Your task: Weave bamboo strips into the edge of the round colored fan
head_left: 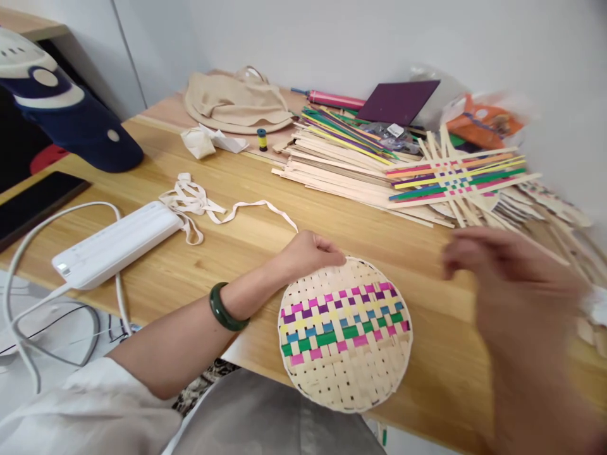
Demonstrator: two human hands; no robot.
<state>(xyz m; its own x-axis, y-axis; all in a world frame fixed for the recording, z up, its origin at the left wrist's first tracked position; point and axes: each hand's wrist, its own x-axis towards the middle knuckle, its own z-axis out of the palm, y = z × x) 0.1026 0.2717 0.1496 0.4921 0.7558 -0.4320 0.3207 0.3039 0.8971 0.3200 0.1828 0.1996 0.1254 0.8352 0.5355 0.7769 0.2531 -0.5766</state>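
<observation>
A round woven bamboo piece (346, 335), pale with pink, purple, yellow, blue and green bands and a pale binding round its rim, lies tilted over the table's front edge. My left hand (315, 256) pinches its top rim between thumb and fingers. A narrow white tape (251, 204) runs from a loose tangle to behind that hand; where it ends is hidden. My right hand (502, 272) is raised to the right of the woven piece, apart from it and smeared by motion. Its fingers look curled together in a pinch, and anything between them is too blurred to make out.
Bamboo strips (332, 170) are piled at the back, with a partly woven cross of strips (458, 177) on top. A thread spool (262, 139), beige cloth (232, 104), white power strip (118, 243), phone (38, 205) and blue-and-white device (76, 107) surround the work area.
</observation>
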